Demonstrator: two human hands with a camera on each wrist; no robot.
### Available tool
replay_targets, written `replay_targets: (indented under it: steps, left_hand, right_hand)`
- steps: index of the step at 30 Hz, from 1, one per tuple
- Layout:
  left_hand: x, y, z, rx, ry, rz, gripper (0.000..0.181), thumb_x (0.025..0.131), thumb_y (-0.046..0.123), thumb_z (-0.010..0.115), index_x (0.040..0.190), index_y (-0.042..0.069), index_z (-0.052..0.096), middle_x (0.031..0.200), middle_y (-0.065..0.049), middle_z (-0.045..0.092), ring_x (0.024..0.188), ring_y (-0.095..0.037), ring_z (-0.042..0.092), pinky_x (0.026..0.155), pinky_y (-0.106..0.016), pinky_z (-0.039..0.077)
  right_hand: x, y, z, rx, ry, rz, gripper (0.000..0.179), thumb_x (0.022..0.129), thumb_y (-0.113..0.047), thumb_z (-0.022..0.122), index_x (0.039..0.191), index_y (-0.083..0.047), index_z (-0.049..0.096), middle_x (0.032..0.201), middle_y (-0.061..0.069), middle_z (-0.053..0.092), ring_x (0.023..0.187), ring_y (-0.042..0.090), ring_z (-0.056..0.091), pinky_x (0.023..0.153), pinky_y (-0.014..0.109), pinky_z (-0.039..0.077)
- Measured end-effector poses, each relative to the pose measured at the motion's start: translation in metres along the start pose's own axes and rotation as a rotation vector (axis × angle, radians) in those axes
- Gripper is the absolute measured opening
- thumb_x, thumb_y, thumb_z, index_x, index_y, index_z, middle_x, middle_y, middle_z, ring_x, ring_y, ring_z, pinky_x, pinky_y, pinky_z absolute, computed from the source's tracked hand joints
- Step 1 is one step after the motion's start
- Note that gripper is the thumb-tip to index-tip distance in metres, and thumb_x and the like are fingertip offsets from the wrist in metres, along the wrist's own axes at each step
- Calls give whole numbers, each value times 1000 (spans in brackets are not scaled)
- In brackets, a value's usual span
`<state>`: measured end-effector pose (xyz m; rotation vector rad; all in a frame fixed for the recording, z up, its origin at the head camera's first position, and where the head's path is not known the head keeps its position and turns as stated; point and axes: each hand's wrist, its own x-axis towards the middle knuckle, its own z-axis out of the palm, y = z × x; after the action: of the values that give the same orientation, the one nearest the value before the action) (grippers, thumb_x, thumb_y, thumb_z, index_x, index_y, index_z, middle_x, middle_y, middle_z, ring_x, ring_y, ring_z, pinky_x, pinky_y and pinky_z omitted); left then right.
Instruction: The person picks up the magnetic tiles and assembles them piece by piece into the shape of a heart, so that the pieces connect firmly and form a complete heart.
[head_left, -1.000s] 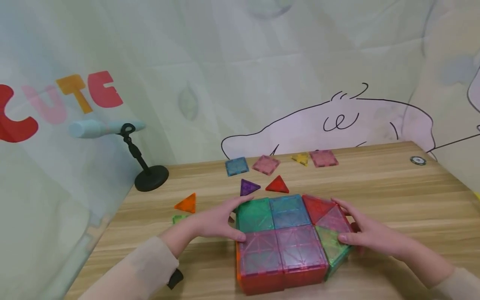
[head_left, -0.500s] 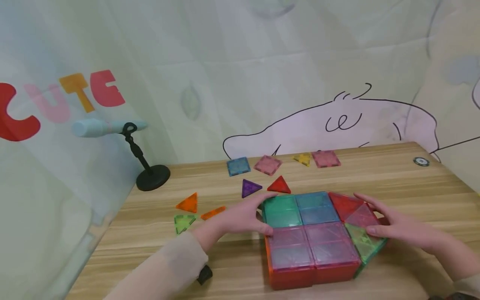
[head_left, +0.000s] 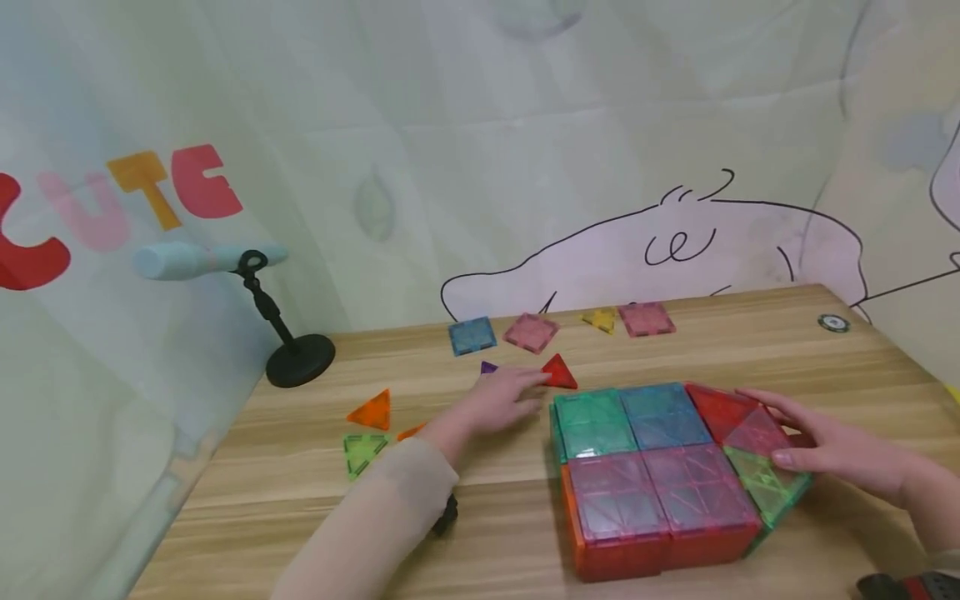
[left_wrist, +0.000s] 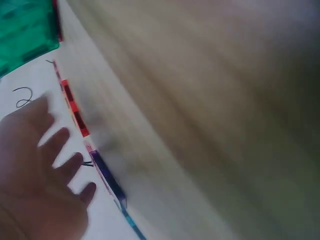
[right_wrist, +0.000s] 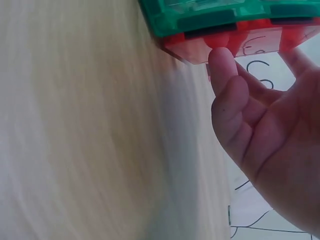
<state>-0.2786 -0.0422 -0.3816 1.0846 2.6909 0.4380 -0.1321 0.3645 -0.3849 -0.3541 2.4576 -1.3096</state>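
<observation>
A block built of translucent magnetic tiles (head_left: 660,483) stands on the table, with green, blue and pink squares on top and red sides. Its right end narrows to red, pink and green triangles. My right hand (head_left: 840,450) grips that end, thumb on the green triangle and index finger along the far edge. In the right wrist view, curled fingers meet the red side under the green tile (right_wrist: 210,17). My left hand (head_left: 502,400) is off the block, fingers spread over the table. Its fingertips reach a loose red triangle tile (head_left: 559,372) and partly cover a purple triangle tile (head_left: 488,367).
Loose orange (head_left: 372,410) and green (head_left: 363,452) triangle tiles lie left. Along the back are a blue square (head_left: 472,336), pink squares (head_left: 531,332) and a yellow triangle (head_left: 599,319). A black stand (head_left: 300,360) is back left; a round chip (head_left: 834,322) lies far right.
The block has slid right with my right hand on it. My left hand has let go of its left side and moved back and left toward the red and purple triangles.
</observation>
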Motion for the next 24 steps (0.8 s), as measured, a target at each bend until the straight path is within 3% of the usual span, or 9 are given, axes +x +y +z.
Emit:
replay_targets:
  steps: [3,7,13,17,20,24]
  left_hand:
    - [2,-1,3,198,-111,-30,54,94,44,51,142,22,42,149,1,33,137,-26,26,107,-53,19]
    - [-4,-2,3,285,-128,-78,58,91,52,51,141,24,45,146,1,36,134,-28,27,107,-54,16]
    - [-20,-14,2,197,-90,-82,63,89,53,54,141,20,44,142,-5,39,131,-29,30,106,-52,20]
    - [-26,-25,0,138,-52,-131,64,89,49,57,143,20,41,145,-10,34,132,-34,29,107,-52,20]
    - [-29,-33,-1,136,-54,-161,63,89,47,57,143,18,40,147,-12,33,131,-36,32,106,-52,24]
    - [-39,-39,-10,69,-61,-134,59,91,41,58,143,19,41,143,-12,39,129,-34,37,105,-51,28]
  right_hand:
    - [0,1,2,19,-1,10,68,94,-19,51,150,-18,13,139,32,29,116,32,40,79,40,45]
    - [0,2,3,21,7,8,68,94,-20,51,150,-18,13,140,31,30,117,34,40,80,41,45]
    - [-3,5,2,23,6,20,67,95,-20,49,150,-18,11,140,31,28,117,28,40,80,46,43]
    - [-4,7,2,21,17,42,67,96,-23,48,150,-17,10,140,34,26,120,42,36,80,48,42]
    - [-3,7,3,9,26,38,67,96,-23,47,150,-16,9,141,34,26,121,45,35,80,49,42]
    - [-3,8,5,-6,38,8,65,97,-20,47,151,-18,10,142,32,28,118,12,42,81,48,42]
